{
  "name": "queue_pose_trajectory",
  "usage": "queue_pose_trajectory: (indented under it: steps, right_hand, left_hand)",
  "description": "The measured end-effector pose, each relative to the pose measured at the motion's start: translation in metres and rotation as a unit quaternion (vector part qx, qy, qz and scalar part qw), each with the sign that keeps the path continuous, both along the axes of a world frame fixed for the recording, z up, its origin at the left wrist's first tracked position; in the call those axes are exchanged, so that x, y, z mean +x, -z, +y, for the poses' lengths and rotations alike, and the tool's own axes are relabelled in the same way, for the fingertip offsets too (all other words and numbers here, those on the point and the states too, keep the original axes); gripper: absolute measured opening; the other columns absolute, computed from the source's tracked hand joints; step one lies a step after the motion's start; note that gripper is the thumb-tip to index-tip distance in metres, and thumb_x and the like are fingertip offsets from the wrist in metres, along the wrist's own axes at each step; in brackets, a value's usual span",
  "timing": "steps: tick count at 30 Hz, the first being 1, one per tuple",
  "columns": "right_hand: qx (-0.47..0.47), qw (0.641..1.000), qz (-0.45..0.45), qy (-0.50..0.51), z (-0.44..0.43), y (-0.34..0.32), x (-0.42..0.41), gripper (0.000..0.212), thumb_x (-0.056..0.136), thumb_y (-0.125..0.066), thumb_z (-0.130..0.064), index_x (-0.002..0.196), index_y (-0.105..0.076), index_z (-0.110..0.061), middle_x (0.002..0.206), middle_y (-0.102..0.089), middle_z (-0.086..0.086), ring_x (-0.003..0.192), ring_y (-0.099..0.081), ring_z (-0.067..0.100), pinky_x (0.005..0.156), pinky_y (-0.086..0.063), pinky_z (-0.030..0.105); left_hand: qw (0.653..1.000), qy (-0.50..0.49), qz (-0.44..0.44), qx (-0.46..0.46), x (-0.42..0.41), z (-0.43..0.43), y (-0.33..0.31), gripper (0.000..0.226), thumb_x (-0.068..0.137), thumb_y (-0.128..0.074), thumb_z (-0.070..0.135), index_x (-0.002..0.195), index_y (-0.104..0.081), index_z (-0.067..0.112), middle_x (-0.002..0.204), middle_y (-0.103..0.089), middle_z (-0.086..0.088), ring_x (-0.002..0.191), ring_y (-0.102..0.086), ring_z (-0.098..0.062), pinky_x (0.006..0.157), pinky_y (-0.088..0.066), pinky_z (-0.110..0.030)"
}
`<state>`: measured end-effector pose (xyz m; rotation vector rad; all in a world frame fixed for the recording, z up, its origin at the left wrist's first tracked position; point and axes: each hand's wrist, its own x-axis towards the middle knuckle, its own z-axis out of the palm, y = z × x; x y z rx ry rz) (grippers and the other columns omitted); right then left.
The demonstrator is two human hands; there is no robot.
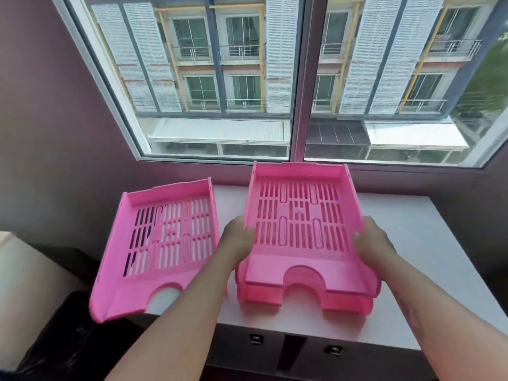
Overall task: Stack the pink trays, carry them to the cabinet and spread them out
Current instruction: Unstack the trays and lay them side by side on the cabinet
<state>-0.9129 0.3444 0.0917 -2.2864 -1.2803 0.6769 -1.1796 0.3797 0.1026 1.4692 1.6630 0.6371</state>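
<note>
While both hands hold it, the top tray (299, 215) sits tipped, with its far end lifted up toward the window (275, 78). The left hand (237, 240) has a closed grip on the tray's left wall, thumb inside and fingers under the edge. The right hand (371, 240) grips the right wall the same way, thumb on the inside. Both grips are shut on that one tray.

Under it lies a stack (349, 301) of more pink trays (I can't tell how many, maybe two). The stack rests on the white desk (412, 243), near the front edge. The near end of the top tray touches the stack, and its round cut-out lines up with the ones below.

One more tray (165, 243) lies by itself to the left, apart from the stack. It sits crooked and hangs over the desk's left corner, so you can see dark space through some of its slots. No hand touches it.

Both trays have long slots in the floor and low walls on three sides.

Below the desk top are two dark drawers with small handles (332, 349). A dark bag-like thing (68, 339) sits low on the left, by the purple wall (55, 133).
</note>
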Motion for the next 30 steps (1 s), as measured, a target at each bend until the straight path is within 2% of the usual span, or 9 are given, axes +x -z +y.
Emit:
queue_pose_trajectory:
  steps: [4,7,10,13,16,20,27,30]
  right_hand:
    - [0.006,1.000,0.000,0.010,0.011,0.004,-0.003,0.024,0.093,-0.037,-0.008,0.115,-0.046,-0.007,0.099,-0.056,0.015,0.084,-0.054,0.033,0.068,-0.040,0.035]
    - [0.027,0.998,0.047,0.013,0.011,-0.002,0.002,0.024,0.093,-0.038,-0.005,0.111,-0.054,-0.005,0.101,-0.060,0.016,0.085,-0.055,0.031,0.067,-0.041,0.033]
    - [0.052,0.996,0.069,0.025,0.004,-0.014,0.021,0.025,0.093,-0.039,-0.006,0.109,-0.058,-0.006,0.101,-0.063,0.015,0.082,-0.058,0.029,0.058,-0.040,0.030]
    - [0.062,0.996,0.055,0.042,-0.013,-0.028,0.051,0.028,0.092,-0.039,-0.005,0.110,-0.060,-0.005,0.101,-0.065,0.016,0.082,-0.060,0.031,0.058,-0.042,0.030]
    - [0.051,0.996,0.014,0.068,-0.035,-0.039,0.090,0.028,0.093,-0.041,-0.006,0.113,-0.061,-0.005,0.100,-0.065,0.016,0.085,-0.060,0.032,0.064,-0.041,0.032]
    - [0.046,0.994,-0.023,0.098,-0.067,-0.039,0.147,0.028,0.093,-0.044,-0.006,0.114,-0.062,-0.001,0.106,-0.065,0.021,0.092,-0.060,0.035,0.071,-0.042,0.035]
    - [0.060,0.992,0.003,0.113,-0.090,-0.011,0.225,0.027,0.092,-0.043,-0.003,0.113,-0.061,-0.002,0.105,-0.065,0.021,0.090,-0.058,0.033,0.071,-0.042,0.035]
    - [0.064,0.991,0.032,0.112,-0.092,-0.002,0.245,0.028,0.092,-0.042,-0.003,0.112,-0.061,-0.005,0.101,-0.064,0.016,0.089,-0.059,0.033,0.068,-0.043,0.035]
  left_hand:
    - [1.000,-0.001,-0.003,-0.008,-0.002,0.011,0.001,0.032,0.091,-0.037,0.006,0.115,-0.059,0.008,0.093,-0.065,-0.008,0.079,-0.062,-0.022,0.063,-0.052,-0.032]
    - [0.999,-0.013,-0.035,-0.021,0.001,0.013,-0.004,0.034,0.090,-0.035,0.001,0.111,-0.062,0.008,0.093,-0.067,-0.011,0.083,-0.065,-0.027,0.073,-0.057,-0.040]
    - [0.999,-0.003,-0.048,0.008,0.017,0.014,-0.014,0.033,0.087,-0.035,0.001,0.104,-0.063,0.008,0.093,-0.068,-0.014,0.085,-0.065,-0.031,0.073,-0.056,-0.042]
    - [0.998,0.018,-0.049,0.036,0.049,0.013,-0.024,0.030,0.088,-0.037,0.005,0.103,-0.063,0.007,0.095,-0.066,-0.015,0.081,-0.059,-0.030,0.069,-0.050,-0.037]
    - [0.996,0.064,-0.061,0.032,0.090,0.011,-0.023,0.032,0.089,-0.039,0.005,0.111,-0.062,0.004,0.106,-0.067,-0.018,0.095,-0.062,-0.033,0.081,-0.052,-0.040]
    - [0.992,0.110,-0.054,0.000,0.152,-0.001,-0.014,0.044,0.092,-0.039,0.007,0.135,-0.048,0.001,0.132,-0.056,-0.024,0.119,-0.054,-0.040,0.099,-0.048,-0.052]
    - [0.993,0.112,-0.022,-0.017,0.232,-0.028,0.008,0.044,0.098,-0.038,0.012,0.140,-0.040,-0.001,0.138,-0.051,-0.023,0.122,-0.054,-0.038,0.100,-0.049,-0.052]
    - [0.993,0.115,0.020,-0.017,0.251,-0.036,0.020,0.048,0.099,-0.038,0.015,0.146,-0.034,0.002,0.147,-0.045,-0.020,0.131,-0.047,-0.036,0.108,-0.041,-0.051]
